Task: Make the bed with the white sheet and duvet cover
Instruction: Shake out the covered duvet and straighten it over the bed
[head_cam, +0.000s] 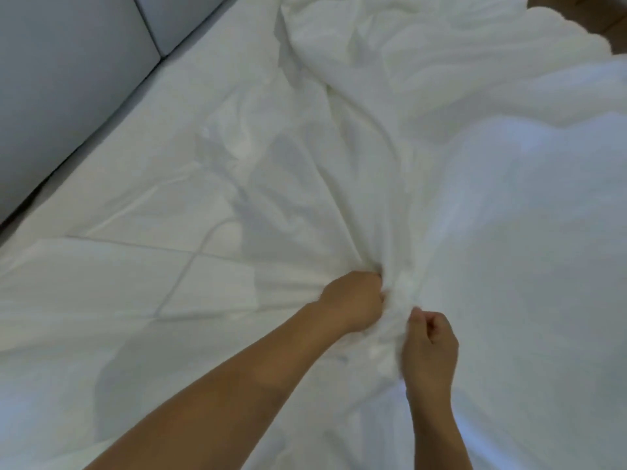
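At the far left we see a grey padded headboard (68, 79), its panels split by a seam, standing along the edge of the bed. Next to it the white sheet (112, 273) lies mostly flat over the mattress, with long shallow creases and one thin curved line running across it.

Towards the middle, our left forearm reaches in from the lower left corner. The left hand (353, 300) is closed into a fist, knuckles up, with its fingers dug into a gathered bunch of the duvet cover (373, 147). Tight folds fan out from that fist, upward and away from us, into a crumpled heap at the top of the view.

Just right of the bunch, the right hand (429, 347) comes up from the bottom edge. Its fingers are curled, and the thumb and forefinger pinch the same gathered fabric from the other side. The two hands are close together with only the wad of cloth between them. We cannot tell how much fabric is inside either grip.

Further right the white bedding rises into a smoother, puffier mass that fills the right side of the view and is blown out by the light. At the upper right corner a strip of brown floor (614, 18) shows past its scalloped edge.
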`<state>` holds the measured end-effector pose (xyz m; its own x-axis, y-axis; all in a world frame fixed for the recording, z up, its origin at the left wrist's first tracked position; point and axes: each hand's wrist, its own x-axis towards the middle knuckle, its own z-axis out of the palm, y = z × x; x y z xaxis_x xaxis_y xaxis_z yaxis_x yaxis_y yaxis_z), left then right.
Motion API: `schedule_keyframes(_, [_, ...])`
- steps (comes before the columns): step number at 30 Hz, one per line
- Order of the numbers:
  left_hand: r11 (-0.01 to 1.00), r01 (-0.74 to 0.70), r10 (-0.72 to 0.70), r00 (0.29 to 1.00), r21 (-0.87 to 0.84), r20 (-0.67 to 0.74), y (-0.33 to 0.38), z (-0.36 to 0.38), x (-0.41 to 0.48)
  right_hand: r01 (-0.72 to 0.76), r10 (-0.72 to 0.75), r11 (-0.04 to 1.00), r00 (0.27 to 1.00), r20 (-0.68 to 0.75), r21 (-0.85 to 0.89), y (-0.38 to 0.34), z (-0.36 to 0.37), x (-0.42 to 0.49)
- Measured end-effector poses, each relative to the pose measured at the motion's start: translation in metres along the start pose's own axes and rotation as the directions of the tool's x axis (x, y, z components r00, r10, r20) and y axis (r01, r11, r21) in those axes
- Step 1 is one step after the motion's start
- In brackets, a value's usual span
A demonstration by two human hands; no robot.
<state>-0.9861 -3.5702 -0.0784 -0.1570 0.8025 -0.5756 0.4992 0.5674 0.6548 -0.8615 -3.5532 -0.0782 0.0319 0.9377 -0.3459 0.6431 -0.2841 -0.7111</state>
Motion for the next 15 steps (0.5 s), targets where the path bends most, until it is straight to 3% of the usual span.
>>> schedule_keyframes(3, [0.989,-0.009,0.018,0.998,0.15,-0.058,-0.024,-0.004,0.001,0.18,-0.177,0.971,0.984,0.03,-0.157,-0.015,0.024,0.007])
schedule_keyframes(5, [0.987,-0.086,0.087,0.996,0.133,0.002,-0.037,-0.019,-0.007,0.361,-0.361,0.92,0.932,0.026,-0.153,-0.043,0.042,0.007])
schedule_keyframes(7, [0.992,-0.093,0.095,0.995,0.087,-0.019,-0.053,-0.046,-0.017,0.484,-0.469,0.864,0.874,0.126,-0.137,-0.079,0.066,0.003])
schedule_keyframes(10, [0.993,-0.035,0.003,0.963,-0.117,-0.268,-0.094,-0.096,-0.03,0.626,-0.575,0.768,0.767,0.284,-0.134,-0.122,0.112,-0.007])
schedule_keyframes(13, [0.972,0.017,-0.138,0.846,-0.233,-0.515,-0.146,-0.14,-0.04,0.707,-0.617,0.681,0.694,0.37,-0.19,-0.144,0.162,-0.016])
schedule_keyframes(15, [0.964,0.079,-0.222,0.761,-0.253,-0.609,-0.182,-0.163,-0.041,0.746,-0.613,0.602,0.66,0.434,-0.285,-0.149,0.192,-0.022])
